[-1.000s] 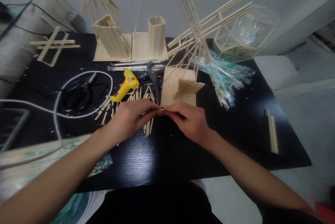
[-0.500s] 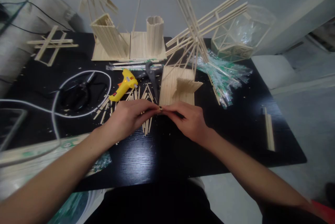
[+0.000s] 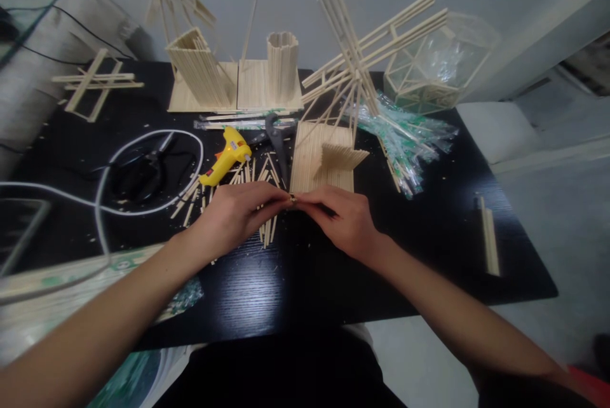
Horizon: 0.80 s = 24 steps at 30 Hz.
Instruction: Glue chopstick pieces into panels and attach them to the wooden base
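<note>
Left hand (image 3: pixel 233 214) and right hand (image 3: pixel 345 217) meet fingertip to fingertip. Both are pinched on one short pale wooden stick piece (image 3: pixel 292 199) between them (mostly hidden by the fingers). The piece sits just above the black wooden table (image 3: pixel 429 230), over a scatter of loose cut pale sticks (image 3: pixel 267 230). Just behind is a flat panel of glued pale sticks (image 3: pixel 309 154). Left of that are black-handled scissors (image 3: pixel 279 135), then a yellow plastic hot-glue gun (image 3: pixel 225 157).

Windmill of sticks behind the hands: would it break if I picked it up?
Probably fragile: the windmill is only thin sticks crossing at a few joints. Likely light, being mostly open gaps. It may tip, since long arms lean far out to one side.
</note>
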Available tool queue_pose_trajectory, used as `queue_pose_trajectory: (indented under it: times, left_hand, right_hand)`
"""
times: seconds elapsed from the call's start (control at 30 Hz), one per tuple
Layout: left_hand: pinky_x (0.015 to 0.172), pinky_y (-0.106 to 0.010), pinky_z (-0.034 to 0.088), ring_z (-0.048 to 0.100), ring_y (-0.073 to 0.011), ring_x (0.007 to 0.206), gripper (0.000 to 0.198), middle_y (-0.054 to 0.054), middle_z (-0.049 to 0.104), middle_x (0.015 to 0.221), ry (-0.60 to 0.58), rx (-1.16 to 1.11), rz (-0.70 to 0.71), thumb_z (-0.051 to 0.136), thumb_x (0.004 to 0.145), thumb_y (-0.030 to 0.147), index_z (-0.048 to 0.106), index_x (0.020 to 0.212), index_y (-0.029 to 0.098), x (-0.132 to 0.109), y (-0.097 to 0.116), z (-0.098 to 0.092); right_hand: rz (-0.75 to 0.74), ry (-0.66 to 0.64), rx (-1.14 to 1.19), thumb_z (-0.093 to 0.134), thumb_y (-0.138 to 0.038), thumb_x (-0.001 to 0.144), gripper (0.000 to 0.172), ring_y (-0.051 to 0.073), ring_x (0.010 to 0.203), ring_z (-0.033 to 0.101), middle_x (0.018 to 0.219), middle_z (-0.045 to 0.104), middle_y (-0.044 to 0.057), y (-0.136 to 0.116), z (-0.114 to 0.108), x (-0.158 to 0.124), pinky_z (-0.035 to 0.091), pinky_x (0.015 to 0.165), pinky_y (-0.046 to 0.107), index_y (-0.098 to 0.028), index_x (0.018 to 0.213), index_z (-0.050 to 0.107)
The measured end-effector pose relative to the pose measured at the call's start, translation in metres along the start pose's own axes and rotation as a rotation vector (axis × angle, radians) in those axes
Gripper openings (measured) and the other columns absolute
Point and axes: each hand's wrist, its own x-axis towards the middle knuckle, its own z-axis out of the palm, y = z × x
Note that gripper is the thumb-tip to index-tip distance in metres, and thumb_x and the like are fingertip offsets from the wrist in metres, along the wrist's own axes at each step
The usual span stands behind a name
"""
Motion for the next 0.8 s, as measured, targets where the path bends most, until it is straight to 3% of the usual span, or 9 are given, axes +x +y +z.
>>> queue_pose_trajectory:
  times: [0.23, 0.5, 0.8]
  left_hand:
    - [0.071, -0.022, 0.061, 0.075, -0.0121, 0.072, 0.015, -0.002, 0.080, 0.086, 0.013, -0.020, -0.037, 0.064, 0.102, 0.030, 0.074, 0.099, 0.019, 0.0019, 0.0015, 0.0006]
    - [0.073, -0.023, 0.062, 0.077, -0.0134, 0.077, 0.014, -0.004, 0.081, 0.092, 0.037, -0.009, -0.032, 0.065, 0.102, 0.029, 0.074, 0.105, 0.019, -0.0030, -0.0061, 0.0033]
    - [0.072, -0.022, 0.061, 0.077, -0.0134, 0.076, 0.013, -0.003, 0.082, 0.092, 0.059, 0.003, -0.059, 0.068, 0.099, 0.029, 0.075, 0.104, 0.019, -0.0029, -0.0058, 0.0028]
  right_hand:
    - [0.011, -0.012, 0.009, 0.069, -0.017, 0.098, 0.019, 0.016, 0.091, 0.079, 0.102, 0.082, 0.000, 0.0006, 0.0002, 0.0008, 0.065, 0.087, 0.029, -0.028, 0.111, 0.076]
    - [0.068, -0.010, 0.024, 0.070, -0.017, 0.097, 0.034, 0.016, 0.098, 0.079, 0.113, 0.081, 0.001, 0.0047, 0.0073, -0.0048, 0.063, 0.094, 0.029, -0.027, 0.130, 0.068]
    - [0.169, 0.050, 0.056, 0.077, -0.023, 0.092, 0.010, 0.016, 0.080, 0.079, 0.093, 0.082, 0.001, 0.0043, 0.0083, -0.0054, 0.064, 0.079, 0.028, -0.023, 0.102, 0.076]
